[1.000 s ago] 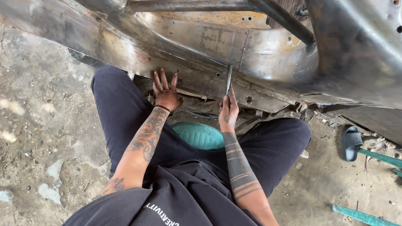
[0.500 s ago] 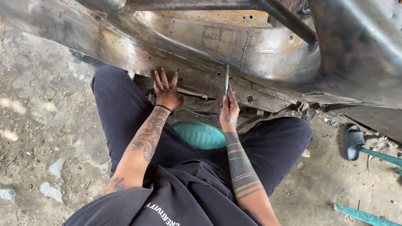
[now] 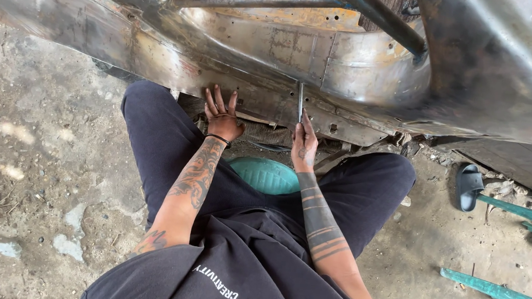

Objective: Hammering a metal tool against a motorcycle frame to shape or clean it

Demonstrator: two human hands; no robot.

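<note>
Little has changed: the left hand (image 3: 222, 118) still lies flat, fingers spread, on the bare metal sill (image 3: 157, 61), while the right hand (image 3: 303, 143) at its 3 o'clock keeps gripping a thin rod (image 3: 300, 101) upright against that sill.

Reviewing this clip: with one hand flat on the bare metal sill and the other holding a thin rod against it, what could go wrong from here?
The thin metal rod in the right hand could slip on the bare sill panel and jab toward the left hand, pressed flat close by. The panel's lower edge looks rough and rusty, so bare fingers may get cut.
</note>
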